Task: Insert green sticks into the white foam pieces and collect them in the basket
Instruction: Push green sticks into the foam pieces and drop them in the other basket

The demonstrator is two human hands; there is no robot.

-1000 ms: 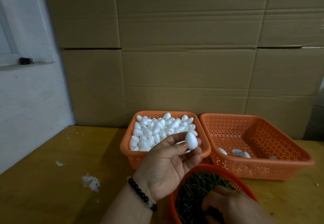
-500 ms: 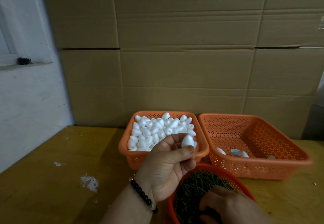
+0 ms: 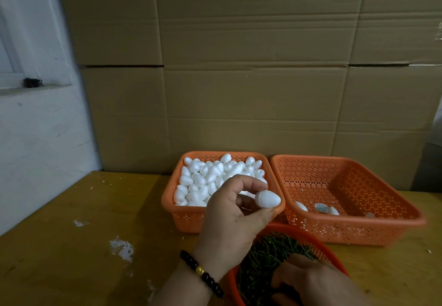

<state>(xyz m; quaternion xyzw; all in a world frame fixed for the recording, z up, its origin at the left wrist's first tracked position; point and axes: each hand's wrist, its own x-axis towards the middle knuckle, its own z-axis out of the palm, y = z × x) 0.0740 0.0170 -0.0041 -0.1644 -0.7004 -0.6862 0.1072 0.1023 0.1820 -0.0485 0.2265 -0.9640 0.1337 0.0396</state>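
foam piece: showing plain white, matt, in the left hand
foam heap: showing the same plain white
left basket: showing orange, its wall dotted with small holes in clusters
right basket: showing orange with the same hole pattern
round basket: showing orange-red at the rim
sticks: showing dark green
bracelet: showing black beads with one gold bead
table: showing yellow-brown with white smears
cardboard: showing plain tan
wall: showing white
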